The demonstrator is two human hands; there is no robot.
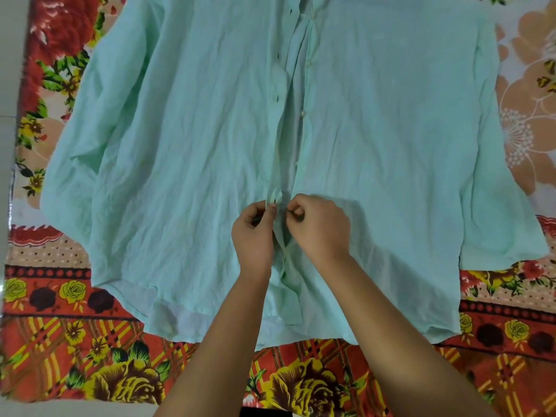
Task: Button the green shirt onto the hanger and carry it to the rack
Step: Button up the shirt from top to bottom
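My left hand [254, 233] and right hand [319, 227] each keep a pinching grip on the green shirt [180, 145] at its front edges. It lies flat on the floral sheet [90, 341], hem toward the near edge.

The green shirt [186, 139] is a thin, matt woven cloth, creased all over with fine crinkles and sheer enough at the hem to look whitish. Its small buttons [301, 113] look like pale, smooth plastic with a faint pearly shine. Under it the floral sheet [99, 350] is a printed cloth, matt and fairly smooth, lying mostly flat.
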